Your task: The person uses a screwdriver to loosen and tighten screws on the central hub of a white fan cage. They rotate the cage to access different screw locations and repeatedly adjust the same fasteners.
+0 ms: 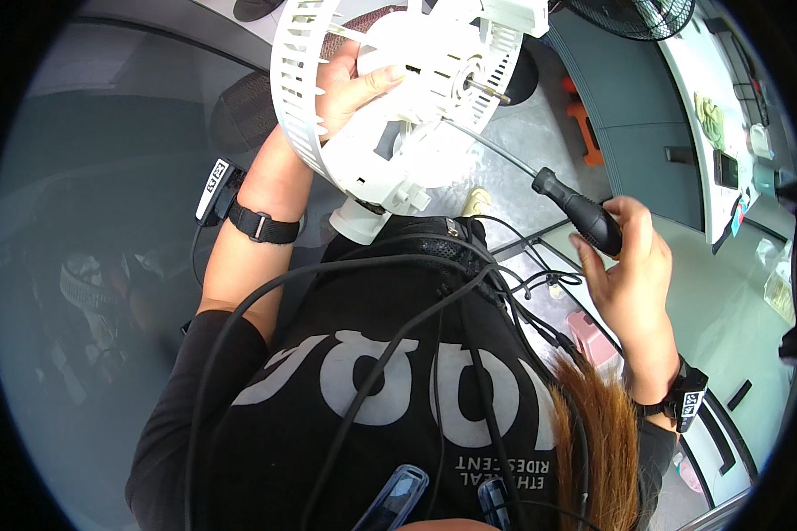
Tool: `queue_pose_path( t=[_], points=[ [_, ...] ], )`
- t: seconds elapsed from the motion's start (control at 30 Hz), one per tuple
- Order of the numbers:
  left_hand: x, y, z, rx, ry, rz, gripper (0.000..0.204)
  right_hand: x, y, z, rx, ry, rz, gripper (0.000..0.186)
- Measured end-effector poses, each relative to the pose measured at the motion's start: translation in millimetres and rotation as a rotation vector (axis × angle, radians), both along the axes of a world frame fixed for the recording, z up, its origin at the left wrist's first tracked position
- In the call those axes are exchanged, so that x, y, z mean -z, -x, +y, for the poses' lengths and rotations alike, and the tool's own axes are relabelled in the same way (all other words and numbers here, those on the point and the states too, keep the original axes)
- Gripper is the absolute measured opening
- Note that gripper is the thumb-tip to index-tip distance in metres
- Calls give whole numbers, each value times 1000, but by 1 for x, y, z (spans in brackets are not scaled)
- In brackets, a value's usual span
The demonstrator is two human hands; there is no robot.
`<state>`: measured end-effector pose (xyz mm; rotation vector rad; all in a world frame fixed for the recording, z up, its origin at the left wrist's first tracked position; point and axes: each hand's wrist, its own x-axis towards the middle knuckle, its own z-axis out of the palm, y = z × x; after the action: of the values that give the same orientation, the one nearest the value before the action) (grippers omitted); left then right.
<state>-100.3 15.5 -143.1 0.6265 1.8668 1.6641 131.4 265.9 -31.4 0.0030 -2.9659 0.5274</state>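
A white plastic fan housing [297, 88] with a slotted, curved rim is held up in front of my body. My left hand [350, 96] grips it from inside the rim, thumb laid across the inner part. A metal shaft [491, 91] sticks out of the housing's centre. In my right hand [636, 274] is a screwdriver [580, 211] with a thick black handle; my fingers close round the handle's end. Its long blade points up and left, with the tip at the housing's lower inner part. Whether the tip sits on a screw, I cannot tell.
Black cables [398, 332] run across my torso. A black fan grille [633, 13] is at the top right. A white desktop [695, 80] holds a green cloth [710, 119] and a phone [726, 170]. A pink box [591, 338] and an orange object [584, 133] are lower down.
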Motion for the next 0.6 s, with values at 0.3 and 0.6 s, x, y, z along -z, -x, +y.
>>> queue_pose_path(
  t=[0.3,0.6],
  points=[
    [-7,-1,0,32,-46,11,57,7,6,3,315,551,-310,33],
    [-1,-2,1,-9,-51,-60,56,2,2,2,-84,-147,120,38]
  ],
)
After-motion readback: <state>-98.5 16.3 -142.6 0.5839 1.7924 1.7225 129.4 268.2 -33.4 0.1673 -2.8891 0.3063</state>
